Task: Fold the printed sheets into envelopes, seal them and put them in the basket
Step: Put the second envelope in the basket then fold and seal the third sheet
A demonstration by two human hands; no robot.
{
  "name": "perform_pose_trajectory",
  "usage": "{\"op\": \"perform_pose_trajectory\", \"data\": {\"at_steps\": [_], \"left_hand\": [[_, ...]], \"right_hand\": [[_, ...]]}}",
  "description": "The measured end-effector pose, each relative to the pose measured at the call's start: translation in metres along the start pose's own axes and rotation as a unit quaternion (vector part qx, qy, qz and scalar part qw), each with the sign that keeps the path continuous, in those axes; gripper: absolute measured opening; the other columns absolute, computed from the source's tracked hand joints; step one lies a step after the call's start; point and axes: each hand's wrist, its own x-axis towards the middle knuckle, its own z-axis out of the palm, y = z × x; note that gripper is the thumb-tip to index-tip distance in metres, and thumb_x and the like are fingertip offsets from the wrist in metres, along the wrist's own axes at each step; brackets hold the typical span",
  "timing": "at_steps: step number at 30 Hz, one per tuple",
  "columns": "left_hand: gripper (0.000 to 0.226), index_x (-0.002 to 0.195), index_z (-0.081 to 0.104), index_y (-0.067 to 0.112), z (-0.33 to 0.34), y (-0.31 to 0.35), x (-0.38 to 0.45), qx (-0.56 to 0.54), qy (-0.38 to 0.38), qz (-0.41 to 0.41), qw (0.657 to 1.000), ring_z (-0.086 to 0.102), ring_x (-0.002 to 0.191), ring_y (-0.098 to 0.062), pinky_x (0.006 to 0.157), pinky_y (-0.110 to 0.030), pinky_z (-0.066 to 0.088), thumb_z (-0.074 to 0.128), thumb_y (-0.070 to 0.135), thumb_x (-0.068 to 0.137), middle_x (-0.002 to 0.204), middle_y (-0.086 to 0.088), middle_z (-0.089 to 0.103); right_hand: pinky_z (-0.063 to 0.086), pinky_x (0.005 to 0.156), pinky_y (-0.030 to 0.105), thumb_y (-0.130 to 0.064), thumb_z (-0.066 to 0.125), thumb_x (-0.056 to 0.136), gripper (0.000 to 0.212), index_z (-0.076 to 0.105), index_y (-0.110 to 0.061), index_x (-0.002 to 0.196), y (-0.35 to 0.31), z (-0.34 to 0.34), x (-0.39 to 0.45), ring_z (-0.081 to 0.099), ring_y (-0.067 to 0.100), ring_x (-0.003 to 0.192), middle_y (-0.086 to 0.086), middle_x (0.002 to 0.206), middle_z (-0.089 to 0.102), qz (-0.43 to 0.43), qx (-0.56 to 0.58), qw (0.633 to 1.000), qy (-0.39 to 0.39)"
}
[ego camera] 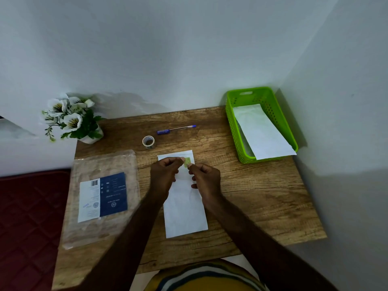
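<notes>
A white envelope (pixel 184 208) lies lengthwise on the wooden table (pixel 262 196), directly in front of me. Above its far end, my left hand (pixel 165 173) and my right hand (pixel 204 177) pinch a small yellowish piece of tape (pixel 187 162) between their fingertips. A small roll of tape (pixel 148 142) stands just beyond the envelope. At the table's far right corner sits a green basket (pixel 235 122) holding one white envelope (pixel 262 131), whose near end sticks out over the rim.
A blue pen (pixel 176 129) lies behind the tape roll. A clear plastic pack with a blue and white label (pixel 102 196) lies on the left of the table. A pot of white flowers (pixel 71 118) stands at the far left corner. Walls close in behind and to the right.
</notes>
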Motion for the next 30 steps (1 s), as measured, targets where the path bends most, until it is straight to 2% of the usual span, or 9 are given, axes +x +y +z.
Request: {"op": "perform_pose_trajectory", "data": {"at_steps": [3, 6, 8, 11, 14, 17, 22, 28, 30], "left_hand": [[0.023, 0.109, 0.078, 0.015, -0.003, 0.008, 0.005, 0.107, 0.034, 0.095, 0.989, 0.067, 0.083, -0.009, 0.067, -0.019, 0.050, 0.070, 0.031, 0.096, 0.109, -0.002, 0.076], [0.025, 0.116, 0.076, 0.013, -0.007, 0.015, 0.016, 0.258, 0.066, 0.253, 0.930, 0.069, 0.100, -0.018, 0.084, -0.032, 0.056, 0.065, 0.029, 0.099, 0.116, -0.003, 0.075], [0.025, 0.119, 0.074, 0.012, -0.008, 0.016, 0.027, 0.319, 0.048, 0.300, 0.898, 0.066, 0.110, -0.023, 0.094, -0.038, 0.053, 0.064, 0.024, 0.100, 0.122, -0.006, 0.072], [0.024, 0.118, 0.074, 0.013, -0.003, 0.011, 0.039, 0.359, 0.006, 0.286, 0.888, 0.066, 0.107, -0.025, 0.088, -0.033, 0.049, 0.062, 0.024, 0.101, 0.119, -0.008, 0.073], [0.021, 0.114, 0.076, 0.016, 0.001, 0.002, 0.043, 0.336, -0.001, 0.270, 0.902, 0.063, 0.097, -0.016, 0.080, -0.027, 0.042, 0.066, 0.025, 0.098, 0.112, -0.005, 0.074], [0.020, 0.113, 0.078, 0.017, 0.000, 0.000, 0.046, 0.286, -0.011, 0.251, 0.925, 0.068, 0.100, -0.015, 0.087, -0.030, 0.051, 0.067, 0.024, 0.096, 0.111, -0.001, 0.076], [0.019, 0.107, 0.079, 0.015, 0.000, 0.002, 0.049, 0.249, -0.024, 0.233, 0.940, 0.069, 0.096, -0.015, 0.087, -0.029, 0.054, 0.067, 0.023, 0.095, 0.105, -0.002, 0.078], [0.012, 0.098, 0.081, 0.021, 0.004, 0.002, 0.050, 0.205, -0.037, 0.214, 0.954, 0.068, 0.081, 0.002, 0.073, -0.020, 0.052, 0.075, 0.028, 0.091, 0.087, 0.012, 0.075], [0.011, 0.097, 0.081, 0.021, 0.004, 0.001, 0.050, 0.198, -0.041, 0.212, 0.956, 0.068, 0.081, 0.001, 0.074, -0.022, 0.055, 0.076, 0.027, 0.090, 0.087, 0.011, 0.075]], "right_hand": [[0.058, 0.058, 0.022, -0.027, 0.073, 0.094, 0.009, 0.075, -0.019, 0.090, -0.002, 0.002, 0.006, 0.069, 0.012, 0.074, -0.006, 0.084, 0.074, 0.000, -0.008, 1.000, 0.009], [0.054, 0.051, 0.020, -0.024, 0.074, 0.092, 0.010, 0.077, -0.015, 0.089, -0.005, 0.004, 0.015, 0.066, 0.010, 0.067, -0.003, 0.079, 0.074, 0.011, 0.012, 0.999, 0.033], [0.051, 0.048, 0.019, -0.024, 0.075, 0.091, 0.012, 0.078, -0.013, 0.088, -0.007, 0.006, 0.022, 0.065, 0.010, 0.064, -0.002, 0.077, 0.074, 0.022, 0.019, 0.999, 0.046], [0.048, 0.046, 0.019, -0.026, 0.075, 0.090, 0.015, 0.079, -0.012, 0.087, -0.006, 0.007, 0.032, 0.064, 0.010, 0.059, 0.000, 0.074, 0.075, 0.034, 0.005, 0.998, 0.055], [0.049, 0.051, 0.024, -0.025, 0.076, 0.088, 0.015, 0.079, -0.011, 0.084, -0.004, 0.009, 0.042, 0.062, 0.010, 0.054, 0.000, 0.068, 0.074, 0.038, -0.012, 0.998, 0.058], [0.048, 0.054, 0.025, -0.022, 0.077, 0.086, 0.014, 0.079, -0.010, 0.078, -0.002, 0.011, 0.048, 0.059, 0.009, 0.048, -0.001, 0.062, 0.071, 0.040, -0.024, 0.998, 0.052], [0.046, 0.052, 0.025, -0.025, 0.079, 0.081, 0.022, 0.075, -0.014, 0.063, -0.002, 0.014, 0.057, 0.056, 0.007, 0.041, -0.003, 0.053, 0.068, 0.050, -0.065, 0.995, 0.055], [0.049, 0.056, 0.026, -0.033, 0.081, 0.081, 0.022, 0.078, -0.014, 0.069, -0.002, 0.017, 0.061, 0.062, 0.009, 0.048, -0.006, 0.054, 0.069, 0.048, -0.090, 0.993, 0.065], [0.050, 0.059, 0.026, -0.033, 0.081, 0.081, 0.022, 0.078, -0.014, 0.070, -0.002, 0.016, 0.061, 0.065, 0.012, 0.054, -0.005, 0.057, 0.070, 0.050, -0.097, 0.992, 0.069]]}}
